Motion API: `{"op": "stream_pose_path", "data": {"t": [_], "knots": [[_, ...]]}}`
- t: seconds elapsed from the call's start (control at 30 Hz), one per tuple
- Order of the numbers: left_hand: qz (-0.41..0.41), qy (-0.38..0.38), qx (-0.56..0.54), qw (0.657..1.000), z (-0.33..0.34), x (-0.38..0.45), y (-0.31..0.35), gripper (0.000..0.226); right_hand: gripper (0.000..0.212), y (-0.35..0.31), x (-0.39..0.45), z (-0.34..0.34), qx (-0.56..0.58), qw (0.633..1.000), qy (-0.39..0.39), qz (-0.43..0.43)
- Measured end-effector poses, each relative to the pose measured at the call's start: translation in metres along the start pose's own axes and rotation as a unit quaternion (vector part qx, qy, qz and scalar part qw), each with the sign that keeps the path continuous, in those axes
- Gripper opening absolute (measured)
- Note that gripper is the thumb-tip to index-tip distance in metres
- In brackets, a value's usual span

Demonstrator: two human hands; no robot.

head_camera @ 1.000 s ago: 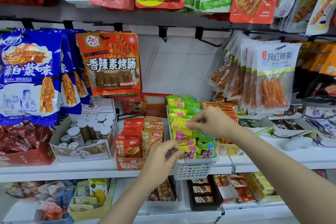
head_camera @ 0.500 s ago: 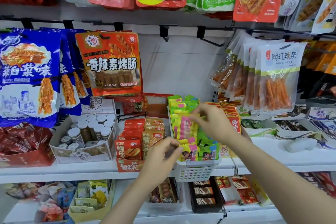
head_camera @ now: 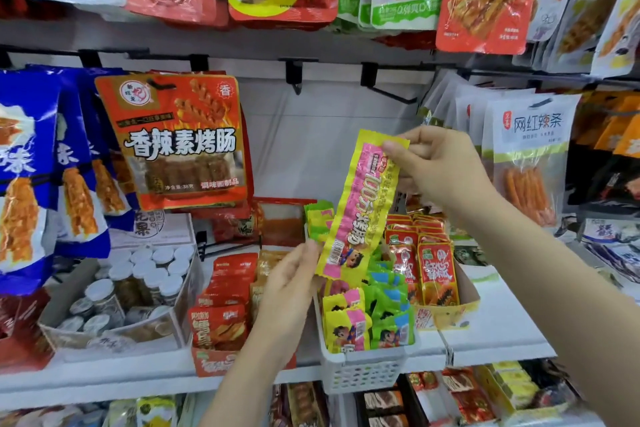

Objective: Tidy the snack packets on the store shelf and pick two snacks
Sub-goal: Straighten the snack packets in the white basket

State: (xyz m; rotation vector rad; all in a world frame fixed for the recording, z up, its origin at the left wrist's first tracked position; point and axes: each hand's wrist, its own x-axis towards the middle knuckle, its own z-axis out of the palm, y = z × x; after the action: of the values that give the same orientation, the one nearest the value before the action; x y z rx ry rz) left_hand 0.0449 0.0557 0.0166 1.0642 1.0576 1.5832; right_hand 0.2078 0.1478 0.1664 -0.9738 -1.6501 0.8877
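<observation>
A long yellow and pink snack packet (head_camera: pixel 360 204) was held up in front of the shelf, tilted with its top end to the right. Its top corner was pinched between the thumb and fingers of the right hand (head_camera: pixel 440 170), which was curled round that end. Its lower left edge was touched by the fingertips of the left hand (head_camera: pixel 287 291); whether those fingers actually pinched the packet or only rested against it could not be told, though they were bent toward it.

The packet was raised above a white slotted basket (head_camera: pixel 363 371) on the white shelf (head_camera: pixel 502 333). In the basket, short yellow and pink packets (head_camera: pixel 346 326) were stood in a row on the left and green and blue packets (head_camera: pixel 391 322) on the right. Just to the right of the basket, red packets (head_camera: pixel 434 274) were stood in a yellow cardboard tray (head_camera: pixel 446 315). To the left of the basket, behind the left forearm, an orange display box (head_camera: pixel 214 362) of red and orange packets was seen, and further left a clear tray of small jars with white lids (head_camera: pixel 138 284).

On hooks above, a large orange bag (head_camera: pixel 176 142) was hung beside blue bags (head_camera: pixel 45 177), and clear bags of orange sticks (head_camera: pixel 526 156) were hung to the right.
</observation>
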Motion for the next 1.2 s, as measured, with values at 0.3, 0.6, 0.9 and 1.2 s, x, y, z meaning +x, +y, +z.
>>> {"op": "stream_pose_path", "data": {"t": [0.3, 0.6, 0.9, 1.2], "knots": [[-0.159, -0.155, -0.314, 0.923, 0.001, 0.003, 0.018, 0.043, 0.022, 0.008, 0.008, 0.011, 0.017, 0.999, 0.028, 0.033], [-0.052, -0.067, -0.205, 0.975, 0.002, 0.0, 0.012, 0.02, 0.023, 0.014, -0.01, 0.01, 0.162, 0.98, -0.09, 0.067], [0.167, 0.105, 0.076, 0.977, 0.007, -0.001, -0.008, 0.027, 0.056, 0.023, -0.019, -0.002, 0.153, 0.973, -0.135, 0.108], [-0.091, -0.066, -0.252, 0.961, -0.001, -0.006, 0.006, 0.067, 0.016, 0.017, -0.016, -0.003, 0.128, 0.989, -0.051, 0.061]]}}
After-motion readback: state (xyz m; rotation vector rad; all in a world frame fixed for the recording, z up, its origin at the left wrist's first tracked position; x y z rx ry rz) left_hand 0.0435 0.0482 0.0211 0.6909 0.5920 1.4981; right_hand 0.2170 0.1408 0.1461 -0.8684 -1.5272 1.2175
